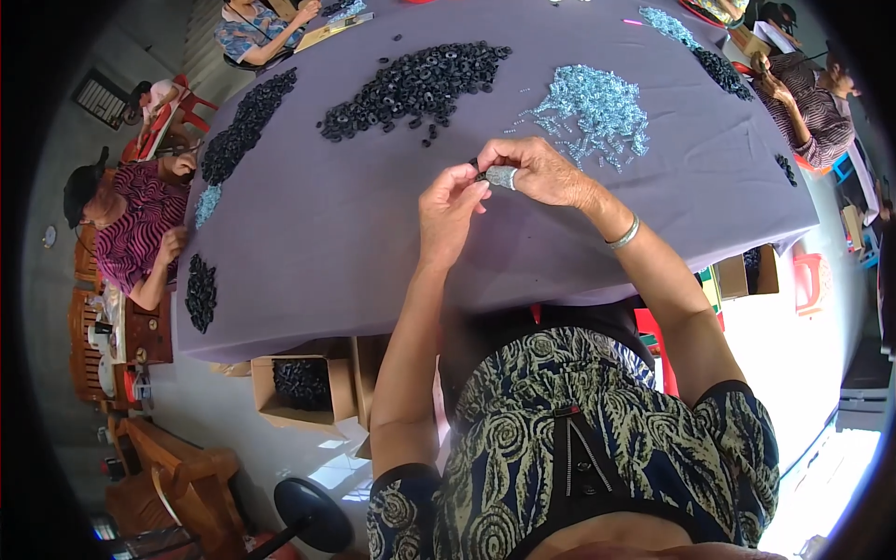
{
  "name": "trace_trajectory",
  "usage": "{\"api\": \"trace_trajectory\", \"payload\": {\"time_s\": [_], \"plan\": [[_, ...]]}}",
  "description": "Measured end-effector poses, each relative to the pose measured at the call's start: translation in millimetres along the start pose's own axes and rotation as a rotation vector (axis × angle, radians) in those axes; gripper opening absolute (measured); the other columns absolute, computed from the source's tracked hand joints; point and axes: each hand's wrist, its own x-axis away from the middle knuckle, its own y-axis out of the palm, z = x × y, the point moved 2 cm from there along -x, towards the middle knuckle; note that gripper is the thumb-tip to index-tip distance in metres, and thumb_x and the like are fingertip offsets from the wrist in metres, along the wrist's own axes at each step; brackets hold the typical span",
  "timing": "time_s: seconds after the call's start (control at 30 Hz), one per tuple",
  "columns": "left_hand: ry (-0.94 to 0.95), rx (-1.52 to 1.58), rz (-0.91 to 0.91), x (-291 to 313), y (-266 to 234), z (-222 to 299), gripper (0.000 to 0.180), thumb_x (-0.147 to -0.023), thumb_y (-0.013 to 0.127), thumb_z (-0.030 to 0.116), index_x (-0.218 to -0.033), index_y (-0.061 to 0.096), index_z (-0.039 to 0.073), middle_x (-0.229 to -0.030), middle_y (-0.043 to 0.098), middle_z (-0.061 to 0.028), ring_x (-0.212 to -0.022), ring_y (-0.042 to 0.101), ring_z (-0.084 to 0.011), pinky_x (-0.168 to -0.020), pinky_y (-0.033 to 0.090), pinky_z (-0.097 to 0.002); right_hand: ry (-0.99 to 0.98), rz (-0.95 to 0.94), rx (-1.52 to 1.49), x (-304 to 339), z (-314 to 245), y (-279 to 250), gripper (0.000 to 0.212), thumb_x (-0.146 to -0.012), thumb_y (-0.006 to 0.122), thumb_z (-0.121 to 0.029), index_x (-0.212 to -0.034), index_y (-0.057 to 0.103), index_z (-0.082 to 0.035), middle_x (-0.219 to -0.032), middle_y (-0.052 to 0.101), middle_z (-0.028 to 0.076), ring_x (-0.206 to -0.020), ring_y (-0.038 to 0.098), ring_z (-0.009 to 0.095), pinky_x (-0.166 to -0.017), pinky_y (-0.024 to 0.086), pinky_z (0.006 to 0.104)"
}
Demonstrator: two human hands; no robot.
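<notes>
Over the near middle of the table, my left hand (449,211) and my right hand (544,172) meet at the fingertips. Pinched between them is a small black part (480,175), mostly hidden by the fingers, so its exact shape does not show. A grey wrapping (501,177) covers a digit of my right hand. Beyond my hands lies a heap of small black ring-shaped parts (420,89). To its right, nearer my right hand, spreads a pile of small pale-blue, spring-like pieces (597,105).
A grey-purple cloth covers the table (327,243). More black parts (247,126) lie along its left edge, with a smaller black pile (201,294) nearer. Below stands an open cardboard box (341,385) of black parts. Other people sit left, right and at the far side.
</notes>
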Motion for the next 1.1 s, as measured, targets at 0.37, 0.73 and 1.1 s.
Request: {"api": "trace_trajectory", "payload": {"time_s": [0.37, 0.73, 1.1], "plan": [[-0.077, 0.078, 0.004, 6, 12, -7, 0.019, -0.090, 0.061, 0.002, -0.108, 0.065, 0.001, -0.094, 0.065, -0.0067, -0.082, 0.063, -0.0129, -0.064, 0.053, -0.0270, 0.060, 0.266, 0.005, 29, 8, -36, 0.012, -0.091, 0.055, -0.001, -0.098, 0.063, -0.004, -0.089, 0.063, -0.001, -0.084, 0.058, 0.008, -0.076, 0.048, 0.0255], [-0.154, 0.128, -0.003, 9, 13, -6, 0.018, -0.089, 0.063, 0.003, -0.107, 0.063, 0.001, -0.095, 0.066, -0.0075, -0.085, 0.066, -0.0142, -0.064, 0.052, -0.0262, -0.148, -0.010, 0.894, 54, 10, -28, 0.025, -0.073, 0.060, 0.003, -0.096, 0.064, -0.004, -0.095, 0.061, 0.011, -0.097, 0.060, 0.029, -0.085, 0.051, 0.0384], [-0.126, 0.108, -0.020, 8, 10, -15, 0.020, -0.090, 0.063, 0.005, -0.110, 0.061, 0.002, -0.097, 0.067, -0.0094, -0.086, 0.067, -0.0164, -0.065, 0.053, -0.0273, -0.021, 0.208, 0.367, 26, 20, -16, 0.012, -0.080, 0.058, 0.004, -0.090, 0.063, 0.000, -0.081, 0.062, 0.005, -0.071, 0.060, 0.017, -0.066, 0.050, 0.0320]]}}
